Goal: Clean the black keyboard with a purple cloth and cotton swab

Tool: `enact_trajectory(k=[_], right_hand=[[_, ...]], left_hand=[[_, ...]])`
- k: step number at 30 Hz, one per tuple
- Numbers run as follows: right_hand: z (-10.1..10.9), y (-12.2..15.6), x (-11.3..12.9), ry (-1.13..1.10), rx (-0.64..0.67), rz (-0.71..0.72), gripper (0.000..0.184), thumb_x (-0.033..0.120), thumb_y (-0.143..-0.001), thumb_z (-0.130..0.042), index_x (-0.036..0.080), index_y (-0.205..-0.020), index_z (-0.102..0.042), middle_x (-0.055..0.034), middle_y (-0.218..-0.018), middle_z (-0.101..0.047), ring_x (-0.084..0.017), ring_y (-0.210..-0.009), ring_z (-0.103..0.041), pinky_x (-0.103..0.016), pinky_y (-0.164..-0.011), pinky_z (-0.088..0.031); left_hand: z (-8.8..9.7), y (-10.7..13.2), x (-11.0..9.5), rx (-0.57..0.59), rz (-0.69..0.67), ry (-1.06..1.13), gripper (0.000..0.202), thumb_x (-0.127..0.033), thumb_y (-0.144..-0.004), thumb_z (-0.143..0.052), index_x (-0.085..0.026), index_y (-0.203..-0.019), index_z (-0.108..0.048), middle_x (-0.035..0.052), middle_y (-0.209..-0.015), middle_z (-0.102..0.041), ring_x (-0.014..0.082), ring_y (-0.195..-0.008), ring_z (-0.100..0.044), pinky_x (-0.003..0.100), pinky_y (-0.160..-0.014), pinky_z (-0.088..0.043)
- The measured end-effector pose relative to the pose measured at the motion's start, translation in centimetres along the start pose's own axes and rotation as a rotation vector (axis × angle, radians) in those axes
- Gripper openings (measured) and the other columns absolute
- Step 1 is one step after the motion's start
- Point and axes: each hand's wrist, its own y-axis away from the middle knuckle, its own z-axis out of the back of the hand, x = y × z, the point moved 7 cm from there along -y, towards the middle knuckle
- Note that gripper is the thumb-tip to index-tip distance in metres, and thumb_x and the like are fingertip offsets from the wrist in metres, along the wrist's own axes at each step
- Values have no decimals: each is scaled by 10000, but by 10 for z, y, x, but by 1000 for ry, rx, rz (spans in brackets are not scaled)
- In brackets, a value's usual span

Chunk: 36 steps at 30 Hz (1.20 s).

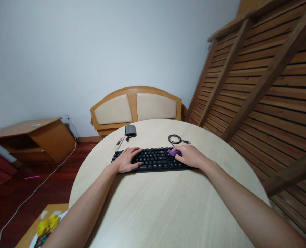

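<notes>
A black keyboard (154, 159) with a full set of keys lies across the round pale table (163, 203). My left hand (127, 160) rests on its left part, thumb and fingers spread over the keys. Near the keyboard's right end, my right hand (190, 155) is closed on a bunched purple cloth (175, 152), pressing it against the keys. Part of the cloth is hidden under the fingers. Behind the right hand lies a coiled black cable (175, 139) with a USB plug (187, 142).
A grey pouch (130, 130) and a small white-and-dark strip (119, 143) lie beyond the keyboard's left end. A wooden headboard (133, 103) stands behind the table, a slatted wooden frame (261, 82) leans at right. At lower left, a yellow item (48, 224) sits on a lower surface.
</notes>
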Motion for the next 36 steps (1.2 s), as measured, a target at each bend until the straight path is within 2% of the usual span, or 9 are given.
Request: enact_trajectory(k=[9,14,18,22,25,29,36], right_hand=[[10,3,0,-25,-9,16,232,249,-823,-577,249,-950,-770,-32,-944,-769,-219,-849,-687,-309,-756,-488],[11,4,-1,-52,4,17,217,234,-804,-589,260,-923,-768,-12,-924,-770,-216,-857,-692,-311,-792,-499],[15,4,-11,-25,-125,-62,264,244,-884,-539,266,-1065,-730,-13,-1025,-766,-224,-920,-701,-330,-824,-509],[12,1,-19,27,-253,-101,329,229,-961,-477,218,-1238,-655,-72,-1189,-724,-254,-1053,-678,-384,-913,-509],[-2,-3,-15,19,-217,-59,324,232,-975,-486,214,-1249,-659,-89,-1201,-720,-253,-1074,-673,-408,-951,-508],[-17,-5,-3,-46,-135,67,298,216,-962,-524,214,-1212,-686,-90,-1247,-705,-252,-1156,-643,-436,-1004,-488],[-13,-3,-3,-99,-126,149,285,203,-931,-561,217,-1172,-711,-83,-1218,-718,-251,-1145,-645,-432,-1008,-484]], left_hand=[[1,0,-2,5,-5,29,679,-508,-896,-572,-230,-1495,-411,128,-1489,-480,328,-1357,-456,531,-1172,-297],[2,1,-2,-2,-13,31,681,-516,-890,-577,-234,-1490,-422,125,-1487,-485,336,-1351,-460,531,-1165,-312],[2,1,-3,-3,-17,25,676,-501,-893,-578,-235,-1493,-417,125,-1480,-491,332,-1350,-461,525,-1163,-311],[3,1,-4,7,-19,20,682,-499,-895,-578,-212,-1494,-420,136,-1484,-484,325,-1348,-462,509,-1161,-317],[3,1,-3,1,-18,17,675,-501,-893,-578,-215,-1487,-432,133,-1482,-488,328,-1339,-470,510,-1157,-325],[2,0,-3,1,-20,22,690,-516,-890,-579,-207,-1489,-431,137,-1477,-490,334,-1345,-467,514,-1163,-321],[4,1,-4,-1,-5,26,673,-507,-893,-575,-226,-1487,-432,127,-1480,-493,336,-1347,-464,527,-1164,-313]])
